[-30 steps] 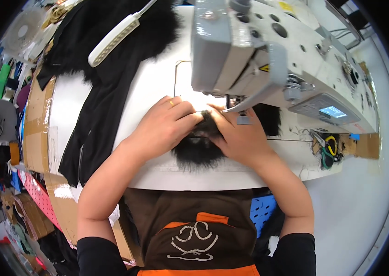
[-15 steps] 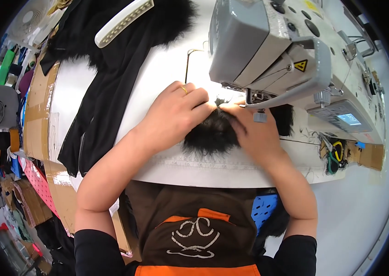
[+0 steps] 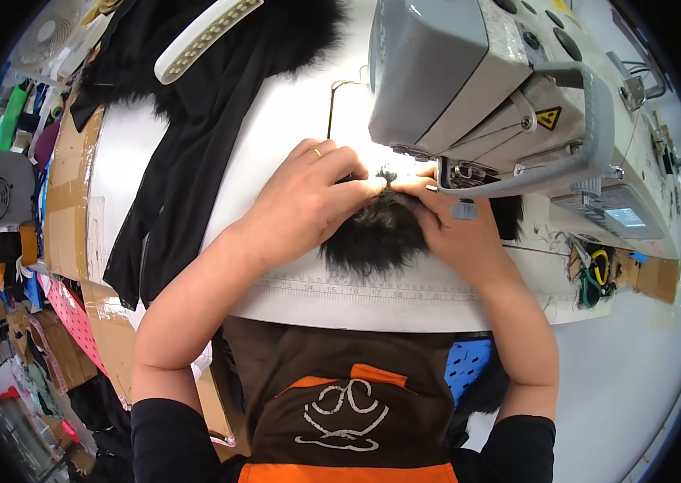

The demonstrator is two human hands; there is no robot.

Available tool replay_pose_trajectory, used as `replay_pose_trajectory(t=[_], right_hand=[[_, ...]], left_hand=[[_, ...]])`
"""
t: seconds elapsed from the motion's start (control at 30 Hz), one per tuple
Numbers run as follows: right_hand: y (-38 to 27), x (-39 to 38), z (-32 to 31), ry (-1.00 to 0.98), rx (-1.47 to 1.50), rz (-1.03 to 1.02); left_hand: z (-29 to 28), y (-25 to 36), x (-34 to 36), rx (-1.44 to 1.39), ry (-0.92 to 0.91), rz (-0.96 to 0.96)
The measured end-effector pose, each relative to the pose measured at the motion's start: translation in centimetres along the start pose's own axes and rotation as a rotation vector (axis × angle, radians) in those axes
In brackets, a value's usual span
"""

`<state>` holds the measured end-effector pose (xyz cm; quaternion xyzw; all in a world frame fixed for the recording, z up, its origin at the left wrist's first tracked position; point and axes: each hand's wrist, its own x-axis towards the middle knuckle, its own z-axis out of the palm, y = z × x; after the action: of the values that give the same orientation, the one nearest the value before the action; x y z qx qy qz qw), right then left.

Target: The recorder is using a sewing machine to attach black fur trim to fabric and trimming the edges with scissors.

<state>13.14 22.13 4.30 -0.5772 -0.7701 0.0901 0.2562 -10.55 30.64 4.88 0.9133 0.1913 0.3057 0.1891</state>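
My white tabletop (image 3: 292, 121) has a ruler scale (image 3: 356, 294) along its near edge. On it, a black fur piece (image 3: 372, 241) lies before me, a black fur-trimmed garment (image 3: 195, 149) to my left, and a sewing machine (image 3: 429, 72) stands to my right.

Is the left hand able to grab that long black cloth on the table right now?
Probably yes. Only bare white tabletop shows between the left hand and the black cloth, though that hand is busy at the black fur and would likely have to leave it first.
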Motion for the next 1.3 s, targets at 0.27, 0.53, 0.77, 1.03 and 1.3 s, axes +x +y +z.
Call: replay_pose_trajectory(t=[0.27, 0.53, 0.77, 1.03, 1.3], right_hand=[[-0.6, 0.6, -0.1, 0.001, 0.12, 0.025], [-0.9, 1.0, 0.3, 0.001, 0.144, 0.025], [-0.9, 0.8, 0.0, -0.035, 0.117, 0.031], [-0.1, 1.3, 0.3, 0.021, 0.311, 0.057], [5.0, -0.3, 2.6, -0.255, -0.09, 0.26]], left_hand=[[0.2, 0.5, 0.2, -0.012, 0.021, -0.064], [0.1, 0.4, 0.1, 0.02, 0.027, -0.056], [-0.6, 0.4, 0.1, -0.052, 0.003, -0.172], [-0.2, -0.3, 0.1, -0.038, -0.011, -0.193], [0.6, -2.2, 1.4, 0.014, 0.01, -0.179]])
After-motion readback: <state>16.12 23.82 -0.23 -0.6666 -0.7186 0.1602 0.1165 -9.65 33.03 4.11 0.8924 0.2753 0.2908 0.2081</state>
